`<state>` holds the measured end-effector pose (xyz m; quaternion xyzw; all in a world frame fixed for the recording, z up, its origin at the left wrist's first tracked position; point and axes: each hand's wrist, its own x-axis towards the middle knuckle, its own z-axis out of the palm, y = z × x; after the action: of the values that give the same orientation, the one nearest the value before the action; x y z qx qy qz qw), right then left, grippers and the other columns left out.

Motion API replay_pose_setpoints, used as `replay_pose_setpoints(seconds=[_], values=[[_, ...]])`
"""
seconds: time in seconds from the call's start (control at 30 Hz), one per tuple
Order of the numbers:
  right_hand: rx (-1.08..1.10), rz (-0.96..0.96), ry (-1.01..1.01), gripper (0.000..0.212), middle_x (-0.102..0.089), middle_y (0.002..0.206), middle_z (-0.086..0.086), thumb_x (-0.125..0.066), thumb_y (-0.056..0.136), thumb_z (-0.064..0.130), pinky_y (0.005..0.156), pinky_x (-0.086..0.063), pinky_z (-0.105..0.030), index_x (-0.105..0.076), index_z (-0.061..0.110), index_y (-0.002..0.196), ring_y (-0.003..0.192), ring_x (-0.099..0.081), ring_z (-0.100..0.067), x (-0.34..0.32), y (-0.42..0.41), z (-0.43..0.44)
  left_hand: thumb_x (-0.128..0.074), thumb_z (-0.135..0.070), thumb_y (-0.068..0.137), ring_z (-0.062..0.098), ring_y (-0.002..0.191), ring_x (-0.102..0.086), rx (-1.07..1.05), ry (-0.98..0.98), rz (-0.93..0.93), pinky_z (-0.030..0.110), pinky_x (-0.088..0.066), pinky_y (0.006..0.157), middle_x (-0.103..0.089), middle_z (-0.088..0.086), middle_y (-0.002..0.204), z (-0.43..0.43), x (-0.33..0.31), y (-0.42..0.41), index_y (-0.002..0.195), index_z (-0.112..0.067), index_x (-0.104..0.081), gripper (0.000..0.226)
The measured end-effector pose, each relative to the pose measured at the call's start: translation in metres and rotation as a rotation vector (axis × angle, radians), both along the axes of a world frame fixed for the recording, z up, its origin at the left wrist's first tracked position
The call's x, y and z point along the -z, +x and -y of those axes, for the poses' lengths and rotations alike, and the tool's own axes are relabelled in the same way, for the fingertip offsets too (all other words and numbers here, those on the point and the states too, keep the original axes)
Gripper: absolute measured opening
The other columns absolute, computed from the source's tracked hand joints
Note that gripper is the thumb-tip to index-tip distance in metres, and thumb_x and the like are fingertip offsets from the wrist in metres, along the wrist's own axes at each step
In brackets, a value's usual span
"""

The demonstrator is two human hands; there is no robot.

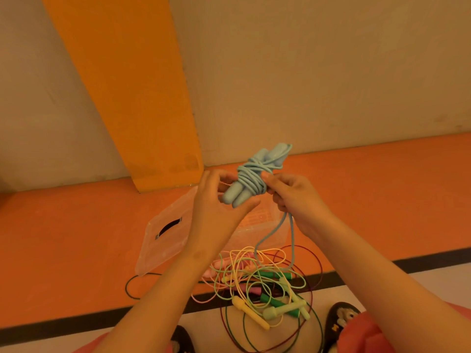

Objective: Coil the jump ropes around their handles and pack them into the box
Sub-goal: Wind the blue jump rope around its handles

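Observation:
I hold a light blue jump rope (252, 174) up in front of me, its cord wound several times around its two handles. My left hand (216, 200) grips the lower ends of the handles. My right hand (288, 194) pinches the cord beside the coil. A loose blue tail (288, 235) hangs from my right hand down to the floor. Below my hands stands a clear plastic box (265, 228), partly hidden behind them. Its clear lid (165, 233) with a dark slot lies to the left.
A tangled pile of jump ropes (267, 289) with green, yellow, pink and pale handles lies on the floor in front of the box. Two dark shoes (341, 322) and pink trouser legs show at the bottom. An orange wall band runs behind.

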<state>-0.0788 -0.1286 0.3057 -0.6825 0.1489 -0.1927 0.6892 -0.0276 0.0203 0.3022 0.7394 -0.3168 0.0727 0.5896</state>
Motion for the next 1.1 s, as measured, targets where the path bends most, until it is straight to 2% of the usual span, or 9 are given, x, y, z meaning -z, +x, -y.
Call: replay_pose_setpoints(seconds=[0.1,0.17,0.23,0.43,0.57,0.7,0.83,0.97,1.1], values=[[-0.064,0.033,-0.019,0.022,-0.032,0.059,-0.003,-0.060,0.091,0.021,0.041,-0.019,-0.019,-0.059,0.002,0.080,0.043,-0.024,-0.006,-0.002,-0.002,0.001,-0.077,-0.045,0.067,0.012,0.094,-0.065,0.176,-0.218,-0.525,0.036,-0.052,0.080,-0.069,-0.005,0.101,0.000,-0.002,0.007,0.105,-0.018,-0.060,0.049],[-0.118,0.057,-0.035,0.018,-0.036,0.056,0.000,-0.059,0.091,0.018,0.041,-0.020,-0.018,-0.061,0.007,0.077,0.044,-0.026,-0.006,-0.003,-0.003,-0.003,-0.076,-0.048,0.073,0.020,0.099,-0.065,0.254,-0.200,-0.658,0.047,-0.051,0.088,-0.070,0.004,0.108,-0.001,-0.001,0.012,0.110,-0.017,-0.064,0.050],[-0.137,0.061,-0.069,0.017,-0.041,0.053,0.004,-0.060,0.091,0.018,0.042,-0.023,-0.017,-0.063,0.013,0.075,0.045,-0.028,-0.006,-0.003,-0.003,-0.007,-0.068,-0.038,0.077,0.024,0.097,-0.065,0.313,-0.168,-0.677,0.043,-0.055,0.082,-0.069,0.011,0.109,-0.002,-0.002,0.013,0.114,-0.012,-0.063,0.045],[-0.126,-0.047,-0.200,0.023,-0.051,0.055,0.002,-0.057,0.094,0.022,0.042,-0.030,-0.018,-0.063,0.018,0.072,0.041,-0.039,-0.008,-0.002,-0.005,-0.007,-0.069,-0.015,0.083,0.011,0.084,-0.068,0.218,-0.112,-0.474,0.028,-0.053,0.075,-0.072,0.000,0.094,0.001,0.001,0.014,0.100,-0.024,-0.066,0.019],[-0.116,-0.175,-0.186,0.020,-0.051,0.055,0.004,-0.058,0.093,0.024,0.041,-0.029,-0.016,-0.069,0.009,0.085,0.041,-0.037,-0.006,0.004,-0.006,-0.007,-0.076,-0.010,0.079,0.002,0.084,-0.065,-0.035,-0.067,-0.235,0.017,-0.050,0.073,-0.070,-0.007,0.095,-0.002,0.005,0.020,0.103,-0.019,-0.064,0.028],[-0.087,-0.065,-0.279,0.019,-0.051,0.043,0.018,-0.065,0.089,0.020,0.045,-0.032,-0.008,-0.065,0.022,0.070,0.042,-0.045,0.006,-0.001,-0.007,-0.013,-0.079,-0.019,0.077,0.002,0.084,-0.061,-0.127,0.013,-0.043,0.019,-0.047,0.070,-0.066,-0.008,0.095,0.000,0.010,0.013,0.103,-0.025,-0.057,0.034],[0.017,-0.047,-0.198,0.032,-0.039,0.044,0.012,-0.065,0.087,0.035,0.042,-0.024,-0.012,-0.068,0.010,0.068,0.036,-0.032,-0.001,0.003,-0.004,-0.015,-0.077,-0.023,0.079,0.016,0.101,-0.056,-0.187,0.127,0.164,0.033,-0.046,0.081,-0.059,-0.003,0.110,0.006,0.017,0.001,0.113,-0.021,-0.054,0.042],[0.082,-0.029,-0.199,0.035,-0.035,0.039,0.012,-0.064,0.088,0.031,0.040,-0.023,-0.012,-0.067,0.003,0.068,0.034,-0.029,-0.002,0.002,-0.006,-0.010,-0.073,-0.031,0.083,0.009,0.105,-0.057,-0.086,0.117,0.122,0.025,-0.046,0.087,-0.059,-0.005,0.119,0.006,0.020,0.001,0.122,-0.020,-0.056,0.044],[0.074,-0.011,-0.196,0.035,-0.037,0.044,0.010,-0.061,0.091,0.028,0.041,-0.023,-0.013,-0.065,-0.002,0.072,0.037,-0.028,-0.001,0.001,-0.003,0.000,-0.060,-0.019,0.094,0.002,0.095,-0.061,0.059,-0.106,-0.144,0.028,-0.053,0.081,-0.065,-0.003,0.111,0.005,0.015,0.000,0.107,-0.021,-0.062,0.013]])
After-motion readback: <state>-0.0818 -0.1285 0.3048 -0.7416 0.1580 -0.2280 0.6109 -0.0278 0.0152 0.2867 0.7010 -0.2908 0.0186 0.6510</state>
